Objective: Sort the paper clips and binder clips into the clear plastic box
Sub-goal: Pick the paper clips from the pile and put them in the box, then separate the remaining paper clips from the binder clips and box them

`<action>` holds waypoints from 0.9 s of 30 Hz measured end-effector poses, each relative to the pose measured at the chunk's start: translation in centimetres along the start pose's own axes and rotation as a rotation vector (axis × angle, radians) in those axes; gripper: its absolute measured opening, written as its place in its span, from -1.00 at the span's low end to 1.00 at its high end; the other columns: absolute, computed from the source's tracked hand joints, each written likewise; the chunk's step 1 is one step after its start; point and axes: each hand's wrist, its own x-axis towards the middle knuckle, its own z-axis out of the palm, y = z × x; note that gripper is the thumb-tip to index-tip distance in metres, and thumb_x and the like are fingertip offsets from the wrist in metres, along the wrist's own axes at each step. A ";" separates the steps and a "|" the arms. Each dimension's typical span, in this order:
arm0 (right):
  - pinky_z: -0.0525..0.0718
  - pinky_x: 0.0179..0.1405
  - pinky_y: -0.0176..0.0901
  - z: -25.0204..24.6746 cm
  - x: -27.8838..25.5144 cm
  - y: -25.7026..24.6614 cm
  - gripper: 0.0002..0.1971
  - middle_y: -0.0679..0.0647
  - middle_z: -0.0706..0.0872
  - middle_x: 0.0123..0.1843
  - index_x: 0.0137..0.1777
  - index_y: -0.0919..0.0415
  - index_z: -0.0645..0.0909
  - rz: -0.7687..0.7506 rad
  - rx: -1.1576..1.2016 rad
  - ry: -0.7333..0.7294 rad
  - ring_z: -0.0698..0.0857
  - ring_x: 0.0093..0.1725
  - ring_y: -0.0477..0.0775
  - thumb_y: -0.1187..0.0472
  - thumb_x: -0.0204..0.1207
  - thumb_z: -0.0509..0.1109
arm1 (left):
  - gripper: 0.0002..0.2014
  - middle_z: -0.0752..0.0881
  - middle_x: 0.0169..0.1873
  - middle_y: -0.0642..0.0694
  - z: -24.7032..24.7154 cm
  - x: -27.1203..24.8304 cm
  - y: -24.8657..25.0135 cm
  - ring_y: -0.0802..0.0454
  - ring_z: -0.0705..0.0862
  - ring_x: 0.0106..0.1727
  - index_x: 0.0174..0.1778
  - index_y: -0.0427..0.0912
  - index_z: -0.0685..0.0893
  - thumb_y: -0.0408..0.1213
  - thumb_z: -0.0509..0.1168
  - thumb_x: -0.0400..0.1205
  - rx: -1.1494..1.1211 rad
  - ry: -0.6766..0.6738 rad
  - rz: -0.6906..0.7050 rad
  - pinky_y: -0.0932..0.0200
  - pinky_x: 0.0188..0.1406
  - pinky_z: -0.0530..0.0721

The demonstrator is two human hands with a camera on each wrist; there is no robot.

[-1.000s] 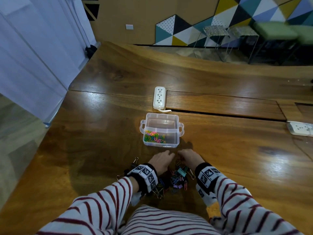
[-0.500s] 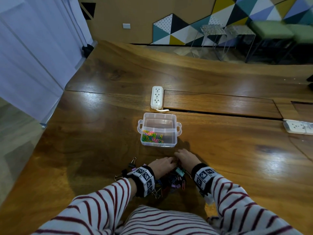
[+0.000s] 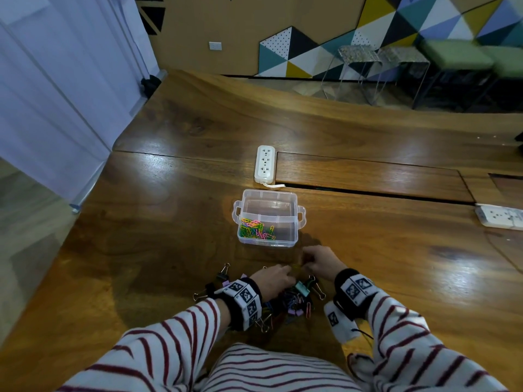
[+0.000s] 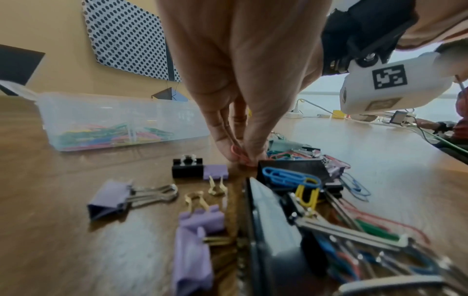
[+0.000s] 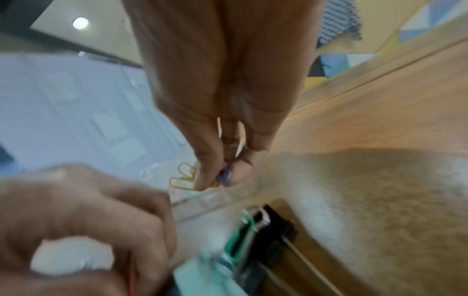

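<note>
On the table, box: clear plastic box (image 3: 268, 219) holds coloured paper clips (image 3: 256, 229) in its near compartment; far compartment looks bare.
Left: mixed pile of binder clips and paper clips (image 3: 294, 299) by the wrists, unsorted.
Left hand (image 4: 240, 80): pinches a pink paper clip (image 4: 238, 153).
Right hand (image 5: 222, 90): pinches yellow and blue paper clips (image 5: 187, 178).

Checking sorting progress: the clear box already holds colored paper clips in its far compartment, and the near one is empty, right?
Not quite. In the head view the clear box holds the colored paper clips in its near compartment; the far one is empty.
</note>
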 end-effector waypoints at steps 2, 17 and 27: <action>0.62 -0.25 -0.43 -0.6 0.0 0.1 -0.79 0.00 0.68 -0.23 -0.27 0.09 0.57 -0.007 0.112 0.006 0.66 -0.22 -0.07 0.43 0.43 0.37 | -0.73 0.58 0.20 -0.25 -0.2 -0.1 -0.5 -0.19 0.54 0.26 0.19 -0.25 0.58 -0.49 0.21 0.59 -0.097 0.049 -0.036 -0.12 0.27 0.57; 0.66 0.15 -0.07 -1.9 8.6 -5.8 -0.86 0.21 0.73 0.03 -0.08 0.23 0.64 0.248 0.428 0.142 0.67 0.03 0.10 0.45 0.43 0.40 | -0.83 0.75 0.06 -0.22 -8.1 -0.3 -8.3 -0.06 0.69 0.12 0.07 -0.31 0.67 -0.34 0.26 0.62 -0.528 0.423 -0.493 0.20 0.07 0.56; 0.59 0.29 -0.09 -1.4 4.0 -6.4 -0.79 0.20 0.72 0.14 0.10 0.31 0.64 -0.118 0.109 0.170 0.66 0.17 0.07 0.43 0.54 0.25 | -0.74 0.66 0.20 -0.20 -6.0 -4.0 -7.3 -0.01 0.62 0.23 0.18 -0.27 0.64 -0.50 0.18 0.62 -0.467 0.548 -0.234 0.22 0.29 0.53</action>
